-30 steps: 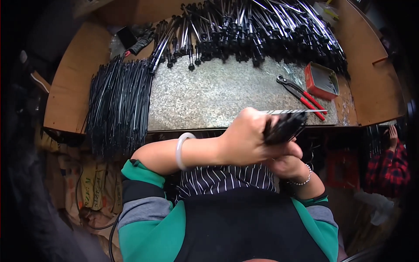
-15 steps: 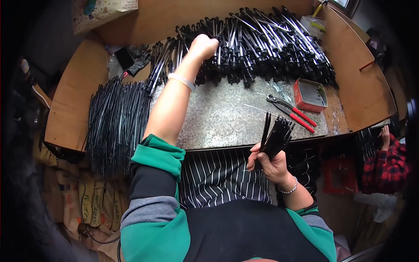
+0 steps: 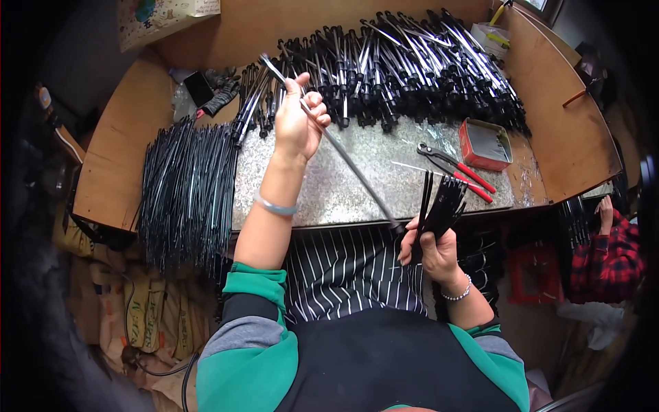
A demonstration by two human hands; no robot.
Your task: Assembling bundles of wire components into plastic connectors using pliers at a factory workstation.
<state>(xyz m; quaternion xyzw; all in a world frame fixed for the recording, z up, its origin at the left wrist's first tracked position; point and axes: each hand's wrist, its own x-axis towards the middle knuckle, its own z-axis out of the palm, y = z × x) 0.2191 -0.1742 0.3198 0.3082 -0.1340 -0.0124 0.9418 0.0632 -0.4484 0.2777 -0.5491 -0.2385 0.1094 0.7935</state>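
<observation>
Though in left hand, rod aslant toward right hand

The long rod is gleaming like bare metal along its far part, while its near part is looking darker and duller. In the far pile of rods, bright metal shafts are glinting between black, plastic-looking ends. The strands at left are showing a glossy black plastic look; the bundle of black pieces at right is appearing more matt. The worktop is displaying a speckled grey sheen, and the side panels are resembling smooth brown wood. The pliers are pairing dark metal with glossy red grips. The striped apron is looking like matt cloth.
</observation>
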